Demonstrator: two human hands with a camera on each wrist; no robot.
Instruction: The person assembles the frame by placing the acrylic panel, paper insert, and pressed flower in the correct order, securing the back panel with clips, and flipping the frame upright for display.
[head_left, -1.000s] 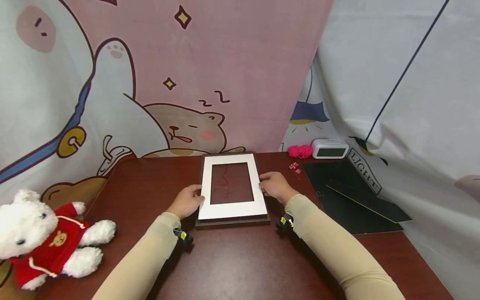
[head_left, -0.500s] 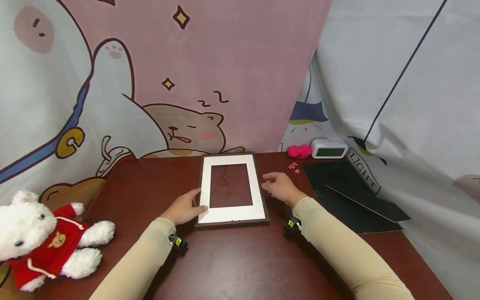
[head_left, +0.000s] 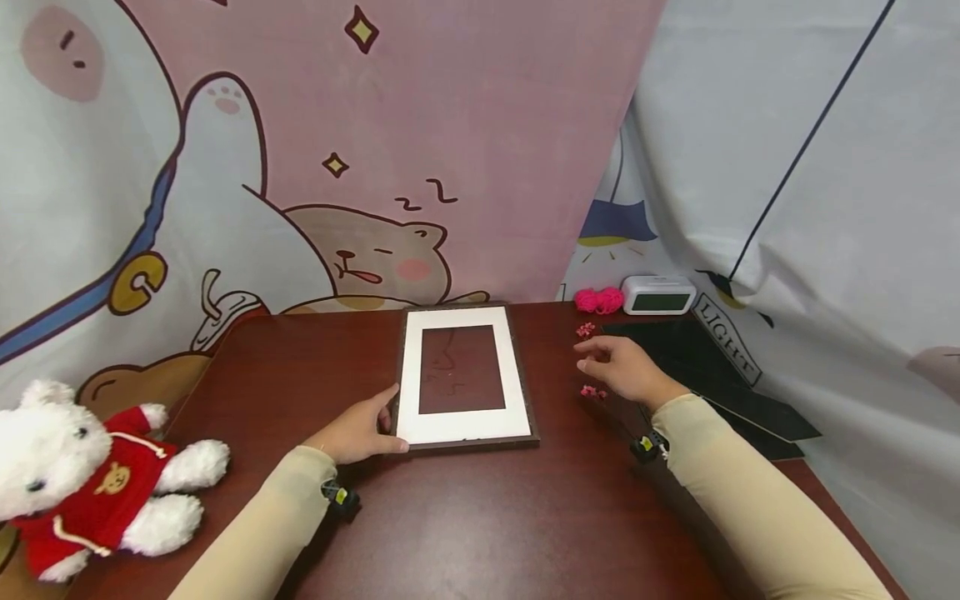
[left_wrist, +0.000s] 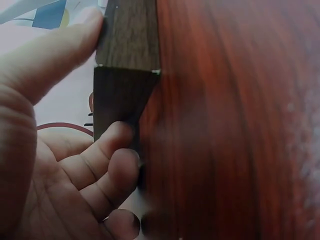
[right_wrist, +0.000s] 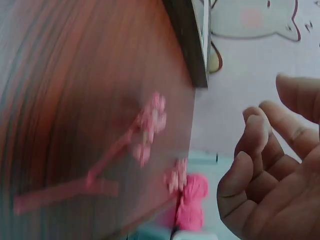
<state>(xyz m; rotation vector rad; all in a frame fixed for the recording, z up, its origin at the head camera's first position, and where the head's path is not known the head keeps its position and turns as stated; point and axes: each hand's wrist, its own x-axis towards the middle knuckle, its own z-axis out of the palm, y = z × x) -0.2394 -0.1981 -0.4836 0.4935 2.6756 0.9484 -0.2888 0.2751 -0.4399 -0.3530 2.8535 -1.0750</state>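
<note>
A dark wooden picture frame (head_left: pixel 471 445) lies flat on the table, with a white mat (head_left: pixel 461 426) around its rectangular opening. My left hand (head_left: pixel 358 429) grips its near left corner. In the left wrist view, the thumb is at one side of the frame's corner (left_wrist: pixel 129 40) and curled fingers rest against the other. My right hand (head_left: pixel 628 368) hovers to the right of the frame, fingers loosely bent and holding nothing. Small pink flowers (head_left: pixel 592 392) lie beneath and beside it. The right wrist view shows a blurred pink flower sprig (right_wrist: pixel 146 125) with a stem on the table.
Black boards (head_left: pixel 712 358) lie at the right, one tilted over another. Behind them stand a white digital clock (head_left: pixel 658 296) and a bundle of pink yarn (head_left: pixel 598 300). A white plush toy (head_left: pixel 120 479) in a red sweater sits at the left. Printed cloth hangs behind the table.
My right hand has left the frame's right edge and moved right, over the pink flowers. My left hand has slid along the left edge to the near corner. The white mat now sits lower in the frame.
</note>
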